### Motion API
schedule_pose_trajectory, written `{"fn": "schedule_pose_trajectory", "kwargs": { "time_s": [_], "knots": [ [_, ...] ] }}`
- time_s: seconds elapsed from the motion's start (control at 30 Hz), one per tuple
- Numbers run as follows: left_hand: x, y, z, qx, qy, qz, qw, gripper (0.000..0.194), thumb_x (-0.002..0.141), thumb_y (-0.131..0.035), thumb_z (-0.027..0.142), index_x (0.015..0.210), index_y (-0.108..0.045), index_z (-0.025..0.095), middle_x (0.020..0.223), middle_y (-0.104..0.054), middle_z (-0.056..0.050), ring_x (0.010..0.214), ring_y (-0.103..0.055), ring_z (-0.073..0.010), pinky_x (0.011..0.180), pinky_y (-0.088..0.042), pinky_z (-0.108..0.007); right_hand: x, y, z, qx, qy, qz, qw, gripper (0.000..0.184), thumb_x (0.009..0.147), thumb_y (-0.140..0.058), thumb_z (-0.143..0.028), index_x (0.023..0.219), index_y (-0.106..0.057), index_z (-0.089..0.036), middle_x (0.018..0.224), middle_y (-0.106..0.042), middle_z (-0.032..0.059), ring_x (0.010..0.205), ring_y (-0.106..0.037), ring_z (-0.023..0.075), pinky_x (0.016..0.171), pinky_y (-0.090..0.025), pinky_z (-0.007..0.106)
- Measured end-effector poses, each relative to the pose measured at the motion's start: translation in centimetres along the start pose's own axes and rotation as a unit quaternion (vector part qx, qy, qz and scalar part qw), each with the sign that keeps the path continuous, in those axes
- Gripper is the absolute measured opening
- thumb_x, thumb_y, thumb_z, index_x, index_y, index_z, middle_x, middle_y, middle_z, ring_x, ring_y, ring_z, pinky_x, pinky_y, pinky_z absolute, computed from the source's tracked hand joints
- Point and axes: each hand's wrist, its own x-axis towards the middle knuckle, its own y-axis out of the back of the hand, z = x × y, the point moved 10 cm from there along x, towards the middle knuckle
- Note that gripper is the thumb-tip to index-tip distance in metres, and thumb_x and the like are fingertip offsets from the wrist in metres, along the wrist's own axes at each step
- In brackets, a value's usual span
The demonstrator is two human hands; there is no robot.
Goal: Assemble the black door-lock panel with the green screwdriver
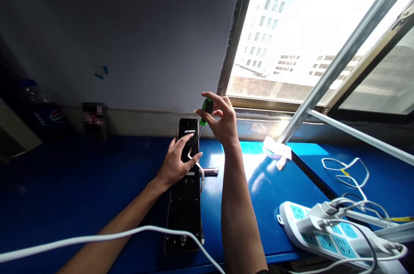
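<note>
A long black device (184,205), narrow and flat with small screws and white labels, lies on the blue table. My left hand (176,162) rests on its upper part, fingers stretched out and thumb apart, around the spot where a short white cable (201,170) comes out. In my right hand (223,121), a screwdriver (207,110) with a green and black handle is gripped between thumb and fingers. Its shaft slants down to the device beside my left fingertips; the tip is hard to make out. A brownish, shiny cylindrical thing (211,172) sticks out to the right of the device.
A white power strip (300,226) with several plugs sits at the lower right. A white cable (145,228) crosses the foreground. Metal frame bars (323,80) rise at the right before a window. Crumpled paper (278,149) and a Pepsi bottle (53,116) are on the table.
</note>
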Motion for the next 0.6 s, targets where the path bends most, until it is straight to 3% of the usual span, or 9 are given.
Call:
{"fn": "schedule_pose_trajectory", "kwargs": {
  "time_s": [0.13,0.23,0.33,0.5,0.6],
  "knots": [
    [0.0,0.0,0.0,0.002,0.000,0.000,1.000,0.062,0.096,-0.064,0.057,0.149,-0.047,0.032,0.148,-0.060,-0.006,0.141,-0.053,-0.0312,0.119,-0.041,-0.053,0.0,-1.1,-0.4,0.087,0.010,-0.066,0.994,0.042,0.103,-0.055,-0.032,0.144,-0.061,-0.031,0.137,-0.066,0.0062,0.119,-0.066,0.0207,0.092,-0.062,0.034],
    [0.0,0.0,-0.1,0.007,0.011,-0.004,1.000,0.063,0.095,-0.064,0.058,0.150,-0.046,0.033,0.150,-0.059,-0.007,0.140,-0.054,-0.0324,0.118,-0.042,-0.053,0.0,-0.3,-0.1,0.070,-0.008,-0.030,0.997,0.037,0.094,-0.069,-0.032,0.131,-0.069,-0.031,0.122,-0.071,0.0044,0.105,-0.069,0.0188,0.086,-0.063,0.032],
    [0.1,0.0,-0.1,0.009,0.013,-0.008,1.000,0.064,0.095,-0.063,0.059,0.151,-0.046,0.033,0.151,-0.058,-0.007,0.141,-0.054,-0.0331,0.118,-0.042,-0.054,0.0,1.0,0.0,0.019,-0.014,0.025,0.999,0.030,0.087,-0.079,-0.035,0.116,-0.077,-0.031,0.108,-0.067,0.0045,0.094,-0.067,0.0171,0.079,-0.061,0.030],
    [0.2,0.0,-0.2,0.006,0.009,-0.006,1.000,0.062,0.095,-0.064,0.058,0.150,-0.047,0.034,0.151,-0.059,-0.006,0.144,-0.050,-0.0321,0.121,-0.038,-0.055,-0.1,-0.2,0.1,0.099,-0.014,-0.059,0.993,0.039,0.104,-0.052,-0.033,0.142,-0.062,-0.030,0.140,-0.064,0.0075,0.121,-0.066,0.0199,0.096,-0.061,0.034],
    [0.1,-0.1,-0.6,0.005,0.021,-0.004,1.000,0.065,0.094,-0.065,0.059,0.151,-0.047,0.034,0.152,-0.058,-0.006,0.144,-0.050,-0.0334,0.120,-0.040,-0.056,-0.1,0.3,0.5,0.082,-0.029,-0.030,0.996,0.037,0.097,-0.066,-0.037,0.133,-0.068,-0.029,0.122,-0.071,0.0055,0.105,-0.070,0.0180,0.085,-0.063,0.030]
  ]
}}
